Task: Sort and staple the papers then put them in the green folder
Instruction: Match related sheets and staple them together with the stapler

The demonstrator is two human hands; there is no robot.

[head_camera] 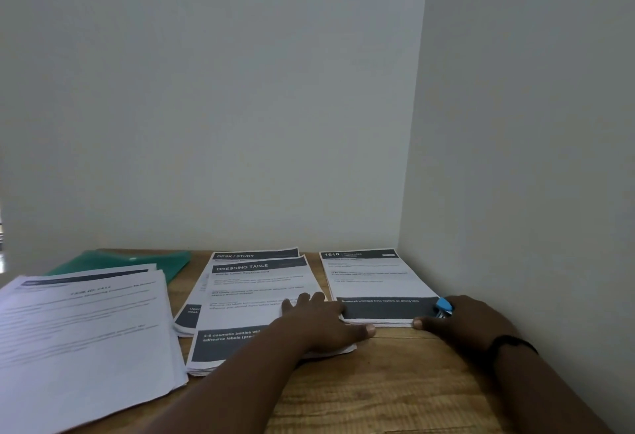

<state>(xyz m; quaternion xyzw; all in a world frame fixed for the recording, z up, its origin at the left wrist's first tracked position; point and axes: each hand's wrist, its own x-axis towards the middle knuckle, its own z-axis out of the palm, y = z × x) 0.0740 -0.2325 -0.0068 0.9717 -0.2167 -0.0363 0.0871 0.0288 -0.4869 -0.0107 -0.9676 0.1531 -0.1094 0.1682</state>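
Papers lie in 4 groups on the wooden desk [395, 382], logged here by position against the 2 hands.

Right hand [470, 322]: rests at the near right corner of the stack headed "1610" [371, 279], which runs away from the hand toward the back wall. Thumb points left along the stack's near edge. Blue stapler [444, 306] shows between hand and paper at that corner; fingers appear curled round it, though most of the tool is hidden under the hand. Whether its mouth sits over the sheets cannot be told. Dark band [508, 342] on the wrist.

Left hand [319, 322]: lies flat, fingers straight and spread, palm down on the near right part of the "DRESSING TABLE" stack [254, 296]. It presses the sheets and grips nothing. Thumb reaches right toward the "1610" stack and ends just short of the right thumb, with bare wood between them.

Left of the left hand and behind that stack, a "DESK / STUDY" stack [254, 255] lies partly beneath it, with only its header and left edge visible.

Well left of both hands: a loose, fanned pile of sheets [86, 337], print blurred.

Green folder [137, 260]: far left of the hands, at the back of the desk, lying flat, its near edge under the fanned pile.
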